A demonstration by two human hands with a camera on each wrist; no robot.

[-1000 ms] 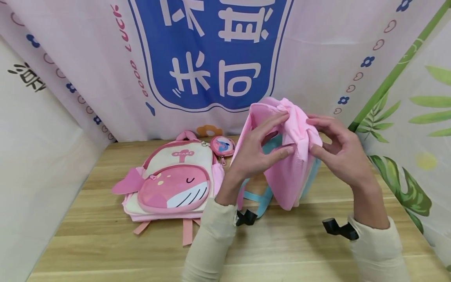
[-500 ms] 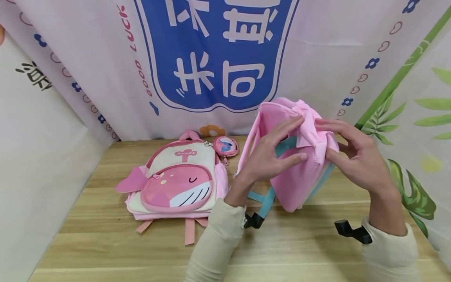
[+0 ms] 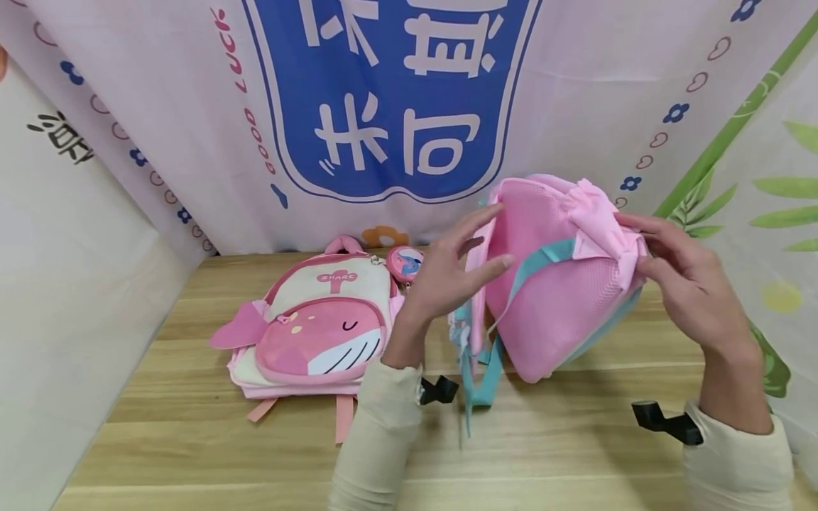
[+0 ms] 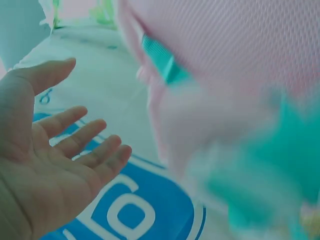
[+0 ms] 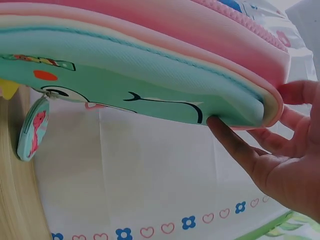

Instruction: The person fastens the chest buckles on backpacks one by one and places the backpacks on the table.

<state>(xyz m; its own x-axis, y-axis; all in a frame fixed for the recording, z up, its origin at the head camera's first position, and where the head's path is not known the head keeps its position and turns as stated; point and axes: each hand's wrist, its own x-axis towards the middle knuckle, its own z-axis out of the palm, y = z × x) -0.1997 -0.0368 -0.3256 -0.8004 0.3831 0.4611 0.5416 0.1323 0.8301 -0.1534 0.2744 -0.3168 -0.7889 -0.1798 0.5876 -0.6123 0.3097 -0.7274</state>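
A pink backpack [image 3: 543, 326] with teal straps stands tilted on the table, its mesh side and a bunched pink top in view. My right hand [image 3: 690, 277] pinches its upper right edge. In the right wrist view, the thumb lies on the teal front panel [image 5: 165, 95], which carries a printed face, and the fingers reach round the pink side. My left hand [image 3: 444, 266] is held beside the backpack's left flap, fingers spread and holding nothing. The left wrist view shows this hand [image 4: 65, 155] apart from the mesh and a blurred teal strap [image 4: 165, 60].
A second backpack [image 3: 319, 333], pink and white with a whale on its pocket, lies to the left on the wooden table [image 3: 192, 454]. A small round pouch [image 3: 404, 262] hangs from it. Printed cloth [image 3: 562, 106] rises behind the table.
My left hand has let go of the backpack's bunched top and moved left. My right hand has moved right with the top, and the bag gapes wider, showing a teal strap.
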